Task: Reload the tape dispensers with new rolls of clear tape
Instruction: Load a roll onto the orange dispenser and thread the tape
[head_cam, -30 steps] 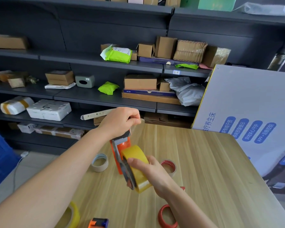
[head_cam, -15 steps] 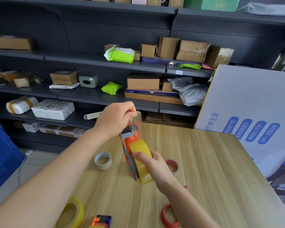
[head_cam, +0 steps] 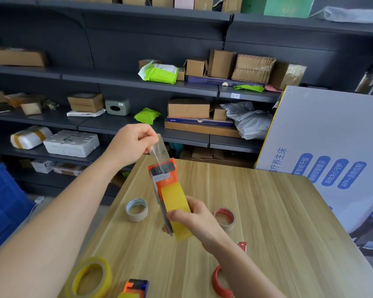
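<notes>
A: Where's the dispenser?
B: Centre frame, right hand [head_cam: 196, 218] wrapped round the orange tape dispenser [head_cam: 166, 181] and its yellowish roll [head_cam: 173, 196]; above, left hand [head_cam: 131, 145] pinches the clear tape end [head_cam: 159, 147]
A: Handling?
B: Likely flimsy, sticky film; hold its very tip

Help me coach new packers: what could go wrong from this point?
The tape strip pinched by the left hand looks narrow and could fold onto itself. The right hand grips the yellow roll on the dispenser above the table, so a hard pull might twist it loose.
</notes>
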`<state>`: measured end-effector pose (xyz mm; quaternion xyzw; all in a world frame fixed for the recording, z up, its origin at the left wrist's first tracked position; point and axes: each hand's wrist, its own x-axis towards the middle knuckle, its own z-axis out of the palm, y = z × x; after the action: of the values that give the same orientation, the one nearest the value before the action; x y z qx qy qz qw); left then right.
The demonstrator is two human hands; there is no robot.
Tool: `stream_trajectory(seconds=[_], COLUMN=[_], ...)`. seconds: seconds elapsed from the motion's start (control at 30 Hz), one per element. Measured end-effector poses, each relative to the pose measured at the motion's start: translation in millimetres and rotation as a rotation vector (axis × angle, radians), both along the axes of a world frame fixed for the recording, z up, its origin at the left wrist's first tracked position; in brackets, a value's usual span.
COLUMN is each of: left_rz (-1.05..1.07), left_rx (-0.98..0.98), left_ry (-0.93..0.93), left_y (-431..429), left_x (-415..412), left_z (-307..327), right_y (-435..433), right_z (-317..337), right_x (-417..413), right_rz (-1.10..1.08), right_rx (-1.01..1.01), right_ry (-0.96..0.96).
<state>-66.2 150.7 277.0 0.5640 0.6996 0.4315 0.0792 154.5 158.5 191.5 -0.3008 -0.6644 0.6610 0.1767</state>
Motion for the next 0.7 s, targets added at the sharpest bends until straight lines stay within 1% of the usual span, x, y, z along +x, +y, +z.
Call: stream_trajectory(seconds=[0.07,0.17,0.23,0.3,0.43,0.53,0.6,0.7], left_rz=[-0.008,-0.02,0.011,0.106,0.265,0.277,0.269,0.313], left_rx=[-0.038,-0.123,-0.117,-0.089,-0.079,-0.126,-0.139,-0.113], left_ry=[-0.039,0.005,-0.033,-0.081,-0.062,-0.025,-0.045,-0.067], left_y=[-2.6,-6.6,-7.5,-7.9,-9.1,-10.3,-10.5,-9.6], left_x=[-5.1,-7.8,-10.8,-17.3,-31.7,-40.0,-42.0,-45.6], left_z=[5.6,10.3,8.5,3.9,3.9,10.2,9.8,7.3], right_y=[-0.4,-5.0,-8.1,-9.4,-9.6,-15.8,-18.9,-17.6], right_z=[0.9,-0.3,-3.4,-5.9,-9.5,-14.5,-15.5,-13.8], right_x=[-1.9,-7.1,-9.0,-9.6,-7.8,-6.9,-9.0,-10.3], right_rz=[0.008,-0.053,-0.08,-0.062,-0.01,-0.014,-0.05,-0.097], right_rx=[0.023,-0.037,-0.019,0.024,0.035,0.022,-0.011,-0.007], right_ry=[-0.009,0.0,0.003,0.011,0.032,0.079,0.125,0.137])
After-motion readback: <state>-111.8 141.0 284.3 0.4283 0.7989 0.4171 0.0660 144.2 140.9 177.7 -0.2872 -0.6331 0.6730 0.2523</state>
